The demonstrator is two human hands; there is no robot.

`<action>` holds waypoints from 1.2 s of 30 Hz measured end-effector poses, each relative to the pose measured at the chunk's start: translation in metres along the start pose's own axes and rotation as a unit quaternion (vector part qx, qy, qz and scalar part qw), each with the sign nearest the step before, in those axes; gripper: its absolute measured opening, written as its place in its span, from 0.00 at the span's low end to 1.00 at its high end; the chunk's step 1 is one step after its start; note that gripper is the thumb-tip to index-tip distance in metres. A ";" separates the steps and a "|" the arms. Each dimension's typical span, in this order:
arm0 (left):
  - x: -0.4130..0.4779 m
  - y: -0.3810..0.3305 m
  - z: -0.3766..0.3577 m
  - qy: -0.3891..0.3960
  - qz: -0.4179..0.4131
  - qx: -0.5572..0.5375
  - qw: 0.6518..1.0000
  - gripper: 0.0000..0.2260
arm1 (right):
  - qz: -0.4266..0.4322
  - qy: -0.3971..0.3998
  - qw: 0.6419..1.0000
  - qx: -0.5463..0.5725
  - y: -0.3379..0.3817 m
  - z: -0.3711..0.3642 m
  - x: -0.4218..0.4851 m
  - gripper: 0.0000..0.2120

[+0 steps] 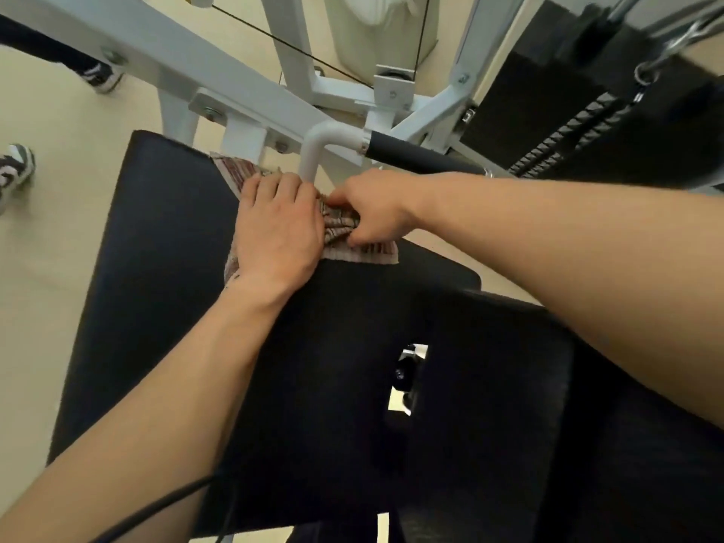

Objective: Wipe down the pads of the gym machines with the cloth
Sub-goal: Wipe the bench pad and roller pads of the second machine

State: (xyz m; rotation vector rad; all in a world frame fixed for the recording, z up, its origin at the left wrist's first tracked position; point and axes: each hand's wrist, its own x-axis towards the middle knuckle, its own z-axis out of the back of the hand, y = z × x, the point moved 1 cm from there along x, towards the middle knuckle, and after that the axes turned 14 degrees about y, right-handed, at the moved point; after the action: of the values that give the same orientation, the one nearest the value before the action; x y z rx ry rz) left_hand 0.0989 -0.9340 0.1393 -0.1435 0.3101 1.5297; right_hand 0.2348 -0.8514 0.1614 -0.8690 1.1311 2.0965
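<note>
Cloth [340, 226], striped and partly bunched, lies on the far end of a black pad [156, 268], toward 12 o'clock on its surface. The left hand [276, 233] presses flat on it, fingers straight and close together, pointing to 12 o'clock. Just at its 3 o'clock, the right hand [372, 205] grips a bunched fold, fingers curled and pinched onto the fabric. A second black pad [489, 386] sits at 5 o'clock from the cloth. A white frame [176, 60] crosses at 12 o'clock, with a black handle [415, 152] at 2 o'clock and a weight stack [568, 139] beyond it. At 9 o'clock, on the beige floor [58, 213], stands someone's shoe [13, 166].
</note>
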 end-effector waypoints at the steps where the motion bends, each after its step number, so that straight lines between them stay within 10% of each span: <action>1: -0.001 -0.001 0.000 -0.004 0.002 -0.004 1.000 0.15 | 0.003 0.020 1.000 -0.009 0.000 0.004 -0.002 0.23; 13: 0.015 -0.116 -0.015 0.147 -0.166 -0.046 0.974 0.12 | -0.101 0.188 0.953 0.215 -0.092 -0.037 -0.059 0.18; 26: 0.076 -0.170 -0.009 0.512 -0.214 -0.137 0.821 0.13 | -0.182 0.041 0.761 0.621 -0.123 -0.116 -0.057 0.24; 36: 0.078 -0.095 0.002 0.427 -0.126 -0.055 0.894 0.11 | -0.082 0.028 0.906 0.414 -0.074 -0.079 -0.046 0.20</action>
State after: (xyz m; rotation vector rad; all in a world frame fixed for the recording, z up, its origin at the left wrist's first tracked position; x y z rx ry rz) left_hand 0.1949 -0.8627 0.1094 -0.9247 0.8643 1.1481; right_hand 0.3389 -0.8942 0.1281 -0.5649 1.7102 1.2443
